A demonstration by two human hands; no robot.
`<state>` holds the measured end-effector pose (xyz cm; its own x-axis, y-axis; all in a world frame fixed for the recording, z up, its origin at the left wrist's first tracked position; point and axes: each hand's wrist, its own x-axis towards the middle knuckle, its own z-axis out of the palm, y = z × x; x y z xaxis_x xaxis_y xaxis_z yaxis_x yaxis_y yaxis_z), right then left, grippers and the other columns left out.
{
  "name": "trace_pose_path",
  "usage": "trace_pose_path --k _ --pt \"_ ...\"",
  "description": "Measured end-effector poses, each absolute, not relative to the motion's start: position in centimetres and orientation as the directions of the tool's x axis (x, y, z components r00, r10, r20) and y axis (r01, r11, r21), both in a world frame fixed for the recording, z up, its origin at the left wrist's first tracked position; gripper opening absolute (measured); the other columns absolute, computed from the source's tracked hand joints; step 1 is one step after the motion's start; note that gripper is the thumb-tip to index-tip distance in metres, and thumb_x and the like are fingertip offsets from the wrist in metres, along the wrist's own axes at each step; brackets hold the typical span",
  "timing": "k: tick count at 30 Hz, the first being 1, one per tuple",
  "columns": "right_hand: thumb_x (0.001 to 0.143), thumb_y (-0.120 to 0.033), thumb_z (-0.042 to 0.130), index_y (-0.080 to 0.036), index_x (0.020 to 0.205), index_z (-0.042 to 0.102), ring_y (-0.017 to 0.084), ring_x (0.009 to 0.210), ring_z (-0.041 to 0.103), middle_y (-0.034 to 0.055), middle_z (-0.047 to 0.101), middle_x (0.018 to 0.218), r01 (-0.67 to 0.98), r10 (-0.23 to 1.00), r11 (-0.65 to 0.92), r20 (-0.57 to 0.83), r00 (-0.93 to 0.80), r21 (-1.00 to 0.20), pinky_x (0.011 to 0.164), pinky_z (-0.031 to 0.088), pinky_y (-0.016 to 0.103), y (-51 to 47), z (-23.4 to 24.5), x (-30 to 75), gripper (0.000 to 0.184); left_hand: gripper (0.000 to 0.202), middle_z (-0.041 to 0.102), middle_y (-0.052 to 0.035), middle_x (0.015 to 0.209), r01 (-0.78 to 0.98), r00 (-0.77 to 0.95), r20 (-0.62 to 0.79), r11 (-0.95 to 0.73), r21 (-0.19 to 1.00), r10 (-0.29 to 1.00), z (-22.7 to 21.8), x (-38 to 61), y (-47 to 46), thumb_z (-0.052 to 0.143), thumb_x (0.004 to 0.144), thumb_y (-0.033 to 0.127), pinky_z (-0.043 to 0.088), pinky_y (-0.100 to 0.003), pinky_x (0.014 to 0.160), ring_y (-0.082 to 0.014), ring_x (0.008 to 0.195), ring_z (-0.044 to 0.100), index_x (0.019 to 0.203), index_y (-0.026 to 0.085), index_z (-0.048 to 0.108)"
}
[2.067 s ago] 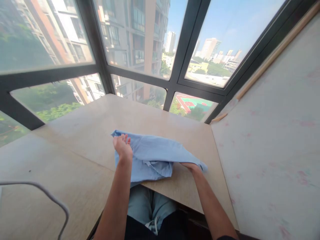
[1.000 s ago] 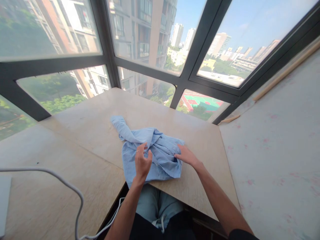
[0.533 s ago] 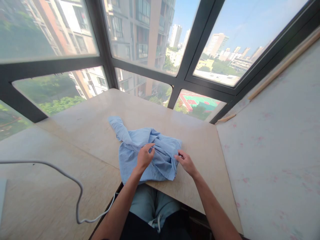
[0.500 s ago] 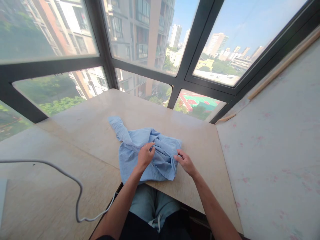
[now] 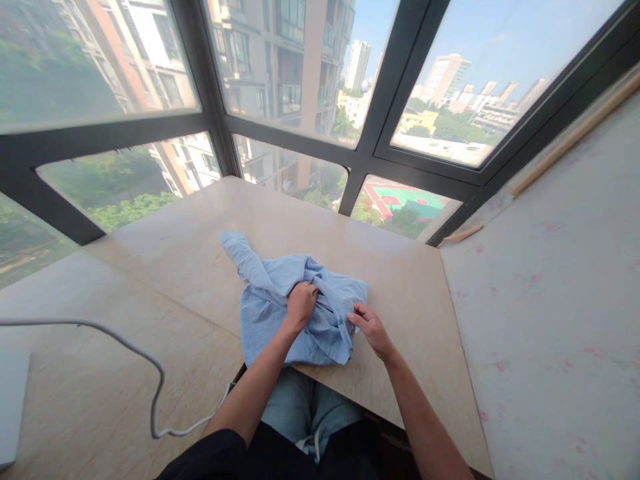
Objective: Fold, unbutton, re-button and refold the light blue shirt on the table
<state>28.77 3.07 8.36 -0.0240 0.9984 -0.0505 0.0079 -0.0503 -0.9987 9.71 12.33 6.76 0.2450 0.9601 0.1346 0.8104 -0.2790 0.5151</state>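
A light blue shirt [image 5: 265, 313] lies crumpled on the wooden tabletop [image 5: 200, 247] in front of me, one sleeve stretched toward the far left. My left hand [image 5: 301, 303] is closed round a bunch of fabric in the middle of the shirt. My right hand [image 5: 369, 325] pinches the shirt's right edge with thumb and fingers. Both forearms reach in from the bottom of the view.
A white cable [image 5: 125, 350] curves over the near left part of the table toward a white object [image 5: 13, 407] at the left edge. A pale spotted board [image 5: 550, 293] lies to the right. Dark-framed windows [image 5: 370, 127] close the far side.
The shirt went from spread between my hands to a crumpled heap. My left hand closed tighter on the middle fabric, and my right hand shifted slightly along the right edge.
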Motion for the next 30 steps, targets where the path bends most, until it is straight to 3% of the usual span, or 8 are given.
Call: trace_pose_path --k 4,8,11,17,19,21,23,30 --pt "0.077 -0.050 0.072 -0.020 0.080 0.065 0.014 0.067 0.046 -0.0022 0.055 0.071 -0.084 0.994 -0.099 -0.103 0.039 -0.992 0.064 0.038 0.026 3.3 7.6 29.5 0.032 0.021 0.068 -0.0072 0.092 0.708 0.251 0.206 -0.324 0.627 0.946 6.3 8.4 11.7 0.049 0.093 0.020 0.046 -0.030 0.084 -0.0194 0.091 0.061 0.089 0.017 0.069" --pt "0.071 -0.051 0.077 -0.019 0.081 0.065 0.013 0.066 0.047 -0.0023 0.058 0.072 -0.182 0.979 -0.149 -0.171 0.108 -0.972 0.063 0.040 0.026 3.3 7.2 30.0 0.035 0.017 0.066 -0.0034 0.085 0.502 0.191 0.210 -0.279 0.818 0.959 6.3 5.7 8.8 0.048 0.091 0.024 0.045 -0.027 0.075 -0.0164 0.079 0.059 0.084 0.018 0.062" --pt "0.068 -0.050 0.079 -0.019 0.079 0.066 0.014 0.065 0.048 -0.0019 0.060 0.072 -0.218 0.973 -0.175 -0.203 0.112 -0.960 0.063 0.041 0.026 3.2 7.4 30.0 0.036 0.019 0.064 -0.0008 0.077 0.514 0.269 0.059 -0.195 0.835 0.961 6.8 2.8 5.7 0.045 0.091 0.028 0.043 -0.025 0.070 -0.0153 0.073 0.057 0.082 0.019 0.060" --pt "0.065 -0.049 0.082 -0.019 0.076 0.065 0.014 0.066 0.050 -0.0018 0.060 0.071 -0.260 0.972 -0.172 -0.206 0.111 -0.950 0.062 0.042 0.026 3.3 7.9 29.8 0.035 0.039 0.068 -0.0047 0.073 0.743 0.493 -0.379 -0.151 0.652 0.783 9.0 -3.3 0.7 0.050 0.087 0.044 0.045 -0.030 0.074 -0.0199 0.074 0.062 0.061 0.020 0.064" --pt "0.065 -0.049 0.082 -0.019 0.075 0.065 0.013 0.065 0.049 -0.0019 0.060 0.071 -0.251 0.973 -0.165 -0.199 0.117 -0.954 0.062 0.043 0.026 3.5 8.1 29.9 0.036 0.019 0.073 -0.0065 0.100 0.743 0.489 -0.346 -0.175 0.646 0.801 9.7 -4.9 -0.1 0.063 0.077 0.037 0.046 -0.032 0.088 -0.0238 0.097 0.064 0.081 0.021 0.073" --pt "0.065 -0.050 0.082 -0.019 0.075 0.064 0.013 0.064 0.049 -0.0018 0.060 0.070 -0.236 0.975 -0.158 -0.189 0.114 -0.959 0.062 0.043 0.026 3.5 8.4 29.9 0.037 0.050 0.064 -0.0070 0.131 0.738 0.462 -0.289 -0.182 0.650 0.838 10.3 -6.1 -0.4 0.069 0.066 0.026 0.042 -0.035 0.104 -0.0262 0.121 0.057 0.117 0.024 0.069" --pt "0.065 -0.050 0.081 -0.019 0.075 0.064 0.013 0.064 0.050 -0.0019 0.059 0.069 -0.226 0.978 -0.153 -0.180 0.106 -0.962 0.061 0.044 0.026 3.6 8.8 29.9 0.037 0.073 0.055 -0.0076 0.144 0.739 0.415 -0.250 -0.164 0.653 0.875 10.6 -6.8 -0.2 0.069 0.065 0.023 0.037 -0.038 0.112 -0.0264 0.131 0.051 0.137 0.024 0.055" --pt "0.067 -0.050 0.079 -0.020 0.078 0.064 0.014 0.064 0.053 -0.0012 0.062 0.073 -0.233 0.987 -0.098 -0.125 0.104 -0.967 0.059 0.048 0.027 4.0 11.6 29.5 0.036 0.041 0.070 -0.0108 0.117 0.749 0.323 -0.149 -0.156 0.644 0.934 10.1 -4.1 1.2 0.059 0.084 0.038 0.047 -0.039 0.099 -0.0264 0.110 0.064 0.119 0.020 0.067"
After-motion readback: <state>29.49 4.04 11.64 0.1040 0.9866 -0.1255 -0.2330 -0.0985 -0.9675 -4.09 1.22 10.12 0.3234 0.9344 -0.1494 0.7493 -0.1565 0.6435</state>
